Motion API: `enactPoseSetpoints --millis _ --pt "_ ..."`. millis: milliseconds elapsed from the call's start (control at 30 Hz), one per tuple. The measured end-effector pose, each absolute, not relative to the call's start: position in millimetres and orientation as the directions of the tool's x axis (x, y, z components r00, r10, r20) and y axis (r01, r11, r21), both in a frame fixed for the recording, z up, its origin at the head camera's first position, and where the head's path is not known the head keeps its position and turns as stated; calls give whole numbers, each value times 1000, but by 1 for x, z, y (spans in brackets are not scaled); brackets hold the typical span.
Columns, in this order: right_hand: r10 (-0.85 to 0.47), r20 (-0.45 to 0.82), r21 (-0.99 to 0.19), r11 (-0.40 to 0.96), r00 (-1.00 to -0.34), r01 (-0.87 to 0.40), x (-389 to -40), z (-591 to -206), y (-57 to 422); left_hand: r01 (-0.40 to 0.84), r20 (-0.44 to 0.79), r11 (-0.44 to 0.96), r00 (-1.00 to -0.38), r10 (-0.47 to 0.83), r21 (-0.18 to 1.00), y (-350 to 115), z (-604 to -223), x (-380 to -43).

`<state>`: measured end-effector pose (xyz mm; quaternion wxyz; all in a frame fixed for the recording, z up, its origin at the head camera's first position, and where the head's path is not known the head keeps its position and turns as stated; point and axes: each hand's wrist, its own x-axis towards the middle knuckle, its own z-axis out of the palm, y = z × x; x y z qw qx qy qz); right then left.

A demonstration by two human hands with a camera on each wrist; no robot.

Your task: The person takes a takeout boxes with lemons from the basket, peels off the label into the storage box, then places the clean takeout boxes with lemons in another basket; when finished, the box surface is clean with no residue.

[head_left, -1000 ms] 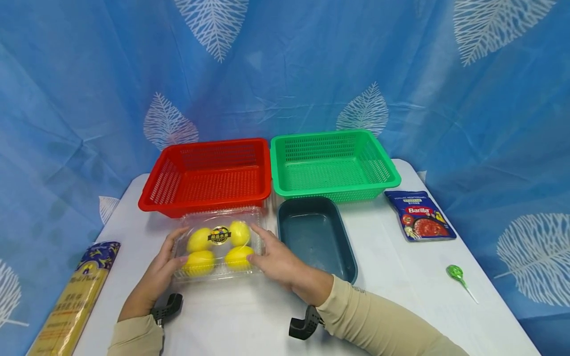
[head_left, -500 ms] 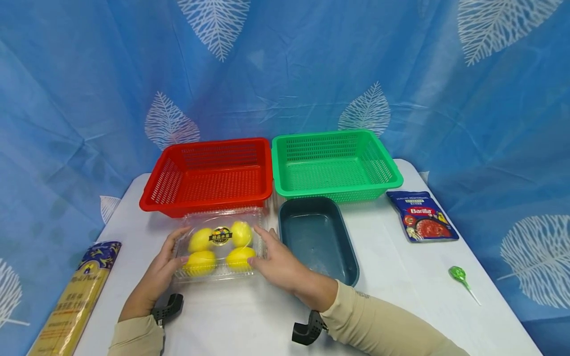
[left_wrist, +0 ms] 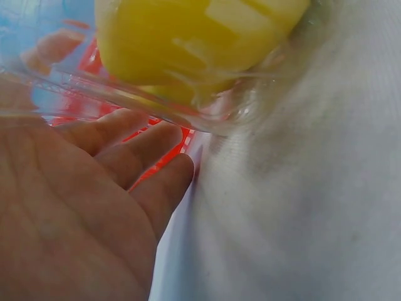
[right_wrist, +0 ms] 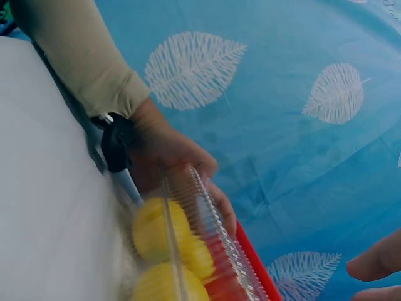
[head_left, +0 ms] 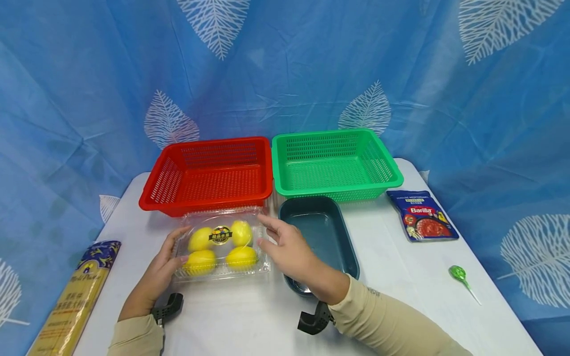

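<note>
A clear plastic clamshell box (head_left: pixel 218 276) with several yellow lemons (head_left: pixel 200 262) inside sits in front of the red basket. My left hand (head_left: pixel 158 274) grips its left end, the thumb over the front left corner and the fingers along the side. In the left wrist view, the fingers (left_wrist: pixel 147 147) show beside the box's lower edge. My right hand (head_left: pixel 294 252) is off the box's right end, its fingers loosely bent and holding nothing. Its fingertips (right_wrist: pixel 376 260) appear apart from the box in the right wrist view. A gold-and-black label (head_left: pixel 220 235) marks the lid.
Behind the box stand a red basket (head_left: pixel 153 202) and a green basket (head_left: pixel 334 192). A dark blue tray (head_left: pixel 349 247) lies partly beneath the right forearm. A Barilla sauce pouch (head_left: pixel 423 217) and green lollipop (head_left: pixel 457 273) lie right; a pasta pack (head_left: pixel 73 301) lies left.
My right hand has let go of the box's right end and moved right, over the dark blue tray's near left side. The left hand and the box stay in place.
</note>
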<state>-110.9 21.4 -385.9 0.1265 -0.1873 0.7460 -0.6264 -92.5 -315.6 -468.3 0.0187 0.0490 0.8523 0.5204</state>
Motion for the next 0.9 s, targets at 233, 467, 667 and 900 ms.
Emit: enactPoseSetpoints --millis 233,467,667,900 --pt "-449 189 -963 89 -873 -255 -126 -379 22 68 23 453 -994 104 889 -315 -468 -92" --pt "-515 220 -893 236 -828 -384 -149 -367 10 62 17 458 -995 101 887 -315 -467 -92" --pt "-606 123 -806 401 -786 -435 -177 -357 -10 70 24 449 -994 108 891 -315 -466 -92" --pt "-693 -9 -683 531 -721 -502 -196 -353 -39 78 27 454 -993 118 887 -316 -467 -92"
